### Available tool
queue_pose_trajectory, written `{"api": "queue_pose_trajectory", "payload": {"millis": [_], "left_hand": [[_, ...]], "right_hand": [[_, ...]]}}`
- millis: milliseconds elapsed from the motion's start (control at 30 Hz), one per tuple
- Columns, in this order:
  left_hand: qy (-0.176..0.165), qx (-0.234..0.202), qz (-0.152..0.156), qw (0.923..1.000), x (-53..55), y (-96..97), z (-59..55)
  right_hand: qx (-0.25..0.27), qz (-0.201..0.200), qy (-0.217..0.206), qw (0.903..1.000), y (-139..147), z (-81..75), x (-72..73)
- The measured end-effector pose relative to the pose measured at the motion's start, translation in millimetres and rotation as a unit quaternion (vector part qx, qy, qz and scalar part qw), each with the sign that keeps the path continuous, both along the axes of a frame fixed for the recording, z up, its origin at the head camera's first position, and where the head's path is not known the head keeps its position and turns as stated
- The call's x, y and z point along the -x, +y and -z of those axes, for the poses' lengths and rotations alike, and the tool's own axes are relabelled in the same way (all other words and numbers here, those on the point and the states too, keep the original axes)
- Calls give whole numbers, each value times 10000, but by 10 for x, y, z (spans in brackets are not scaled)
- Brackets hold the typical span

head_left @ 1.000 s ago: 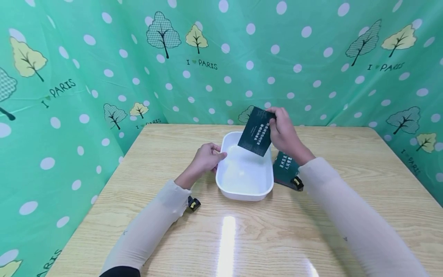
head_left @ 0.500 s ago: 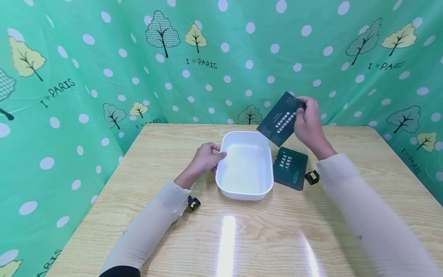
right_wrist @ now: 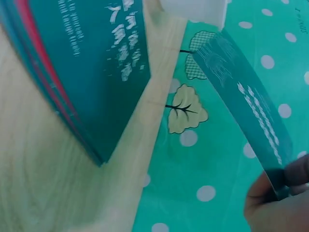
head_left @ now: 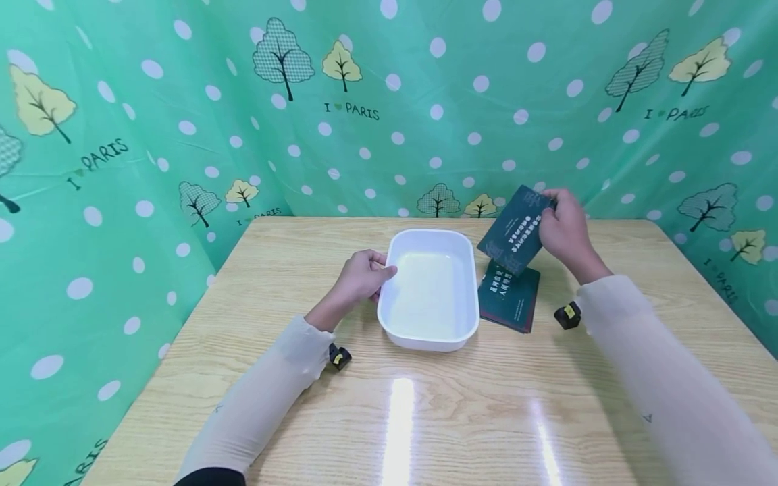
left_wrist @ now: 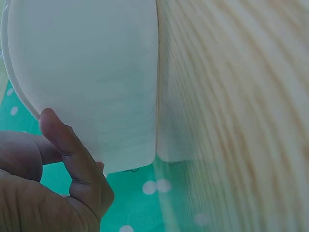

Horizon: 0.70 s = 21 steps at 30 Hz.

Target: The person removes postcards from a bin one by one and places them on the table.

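Note:
With its thumb over the rim and fingers against the outside wall, my left hand [head_left: 363, 275] grips the left side of a white plastic tub [head_left: 427, 297]. Nothing lies in the tub, which stands on the table. A dark green card [head_left: 518, 226] with white lettering is pinched at its right corner between the thumb and fingers of my right hand [head_left: 568, 227]. Held tilted, the card overlaps the far part of a small stack of similar green cards [head_left: 512, 305] right beside the tub. Red edges show within the stack [right_wrist: 96, 72] in the right wrist view.
The wooden table [head_left: 292, 418] ends at the back against a green dotted curtain [head_left: 365, 162]. Small black devices hang by both wrists, the left device [head_left: 340, 357] just above the table and the right device [head_left: 568, 315] beside the stack.
My right hand has carried the card from over the tub to the right, rising and then lowering toward the stack. The left hand and the tub have stayed in place.

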State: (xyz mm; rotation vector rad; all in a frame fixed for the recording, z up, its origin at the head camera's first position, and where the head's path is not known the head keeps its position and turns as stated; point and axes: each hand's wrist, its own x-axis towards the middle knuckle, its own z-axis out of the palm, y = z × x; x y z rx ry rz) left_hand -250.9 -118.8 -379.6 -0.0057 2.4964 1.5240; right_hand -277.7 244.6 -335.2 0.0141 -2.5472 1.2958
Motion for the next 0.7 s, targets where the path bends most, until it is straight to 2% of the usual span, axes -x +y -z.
{"api": "queue_pose_trajectory", "payload": {"millis": [200, 400, 533, 700], "left_hand": [[25, 24, -4, 10000, -4, -7, 5], [12, 11, -6, 10000, -8, -29, 14], [8, 17, -10, 10000, -11, -42, 14], [-4, -41, 76, 10000, 7, -39, 6]], "right_hand": [[-180, -566, -914, 9940, 36, 102, -29], [-597, -1182, -1729, 9760, 24, 219, -21], [-924, -1486, -1983, 9644, 3, 289, -27], [-1528, -1616, -2014, 9539, 14, 329, -34]]}}
